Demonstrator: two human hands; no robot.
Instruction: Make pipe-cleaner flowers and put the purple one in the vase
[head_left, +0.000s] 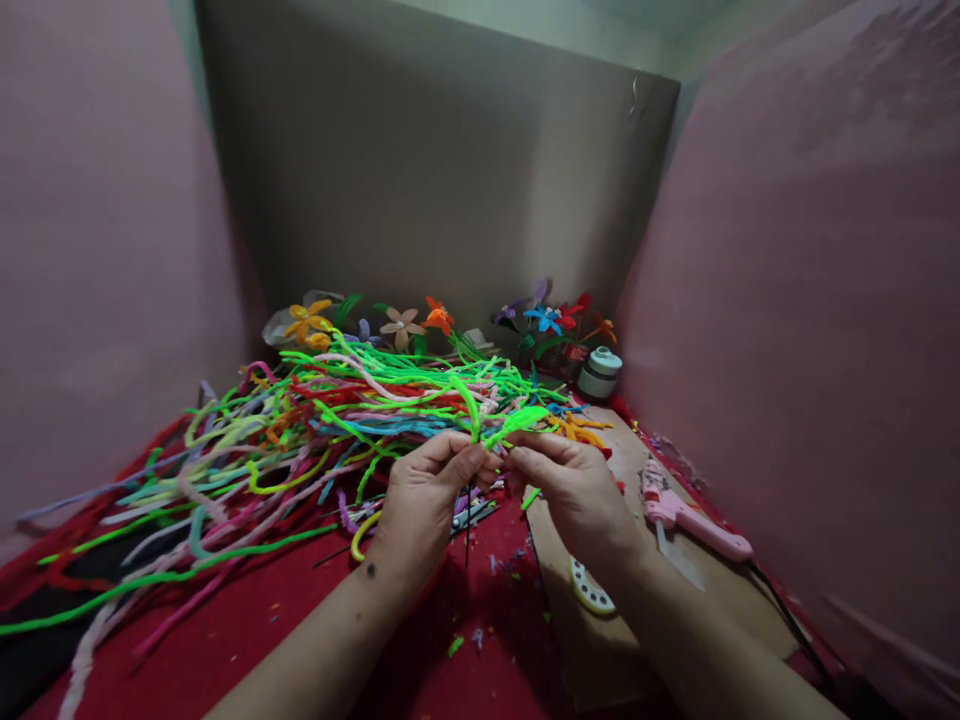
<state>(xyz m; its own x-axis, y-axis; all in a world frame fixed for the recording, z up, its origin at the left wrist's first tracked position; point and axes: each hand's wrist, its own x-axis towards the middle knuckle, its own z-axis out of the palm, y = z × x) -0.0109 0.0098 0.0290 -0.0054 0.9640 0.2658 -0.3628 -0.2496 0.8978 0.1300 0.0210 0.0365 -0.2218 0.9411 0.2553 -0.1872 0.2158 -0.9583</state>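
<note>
In the middle of the head view, both hands meet over the red cloth. My left hand pinches a bright green pipe cleaner between thumb and fingers, and a thin dark wire hangs straight down below that grip. My right hand is closed at the base of a looped, leaf-shaped green pipe cleaner. Both green pieces come together between the fingertips, where the join is partly hidden. Just under the hands lie scissors, half covered by the left hand.
A heap of multicoloured pipe cleaners spreads to the left and behind. Finished flowers line the back wall near a white jar. On the right, a pink glue gun lies on cardboard. Fuzz scraps dot the red cloth.
</note>
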